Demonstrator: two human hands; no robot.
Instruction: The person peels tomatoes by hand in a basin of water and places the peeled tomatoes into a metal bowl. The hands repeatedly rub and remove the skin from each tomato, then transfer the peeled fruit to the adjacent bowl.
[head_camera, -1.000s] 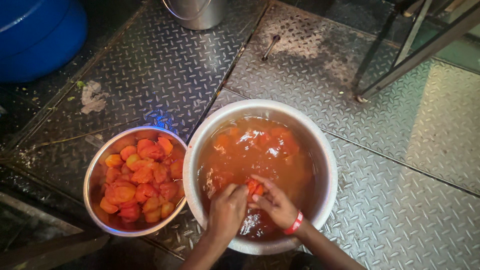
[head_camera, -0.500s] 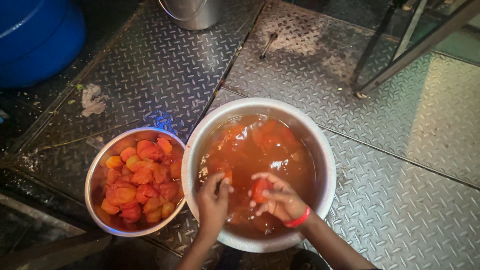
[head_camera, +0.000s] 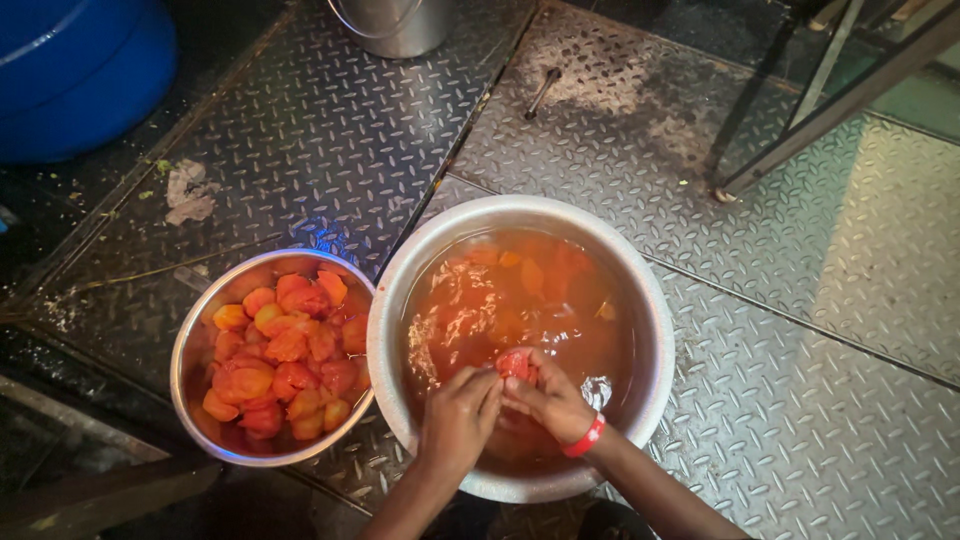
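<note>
A large steel bowl (head_camera: 655, 330) on the metal floor holds reddish water with several tomato pieces floating in it. Over its near side, my left hand (head_camera: 458, 420) and my right hand (head_camera: 548, 400) meet around one red tomato (head_camera: 515, 364), fingers of both closed on it just above the water. A red band circles my right wrist. To the left, touching the big bowl, a smaller steel bowl (head_camera: 190, 345) is heaped with several peeled red-orange tomatoes (head_camera: 285, 350).
The floor is grey diamond-plate metal (head_camera: 800, 330). A blue barrel (head_camera: 70, 70) stands at the top left, a steel bucket (head_camera: 395, 25) at the top centre, and dark metal frame legs (head_camera: 800, 110) at the top right. Scraps (head_camera: 185, 190) lie on the floor left.
My hands parted half a second ago, the right one holding the tomato, and have come back together on it above the water.
</note>
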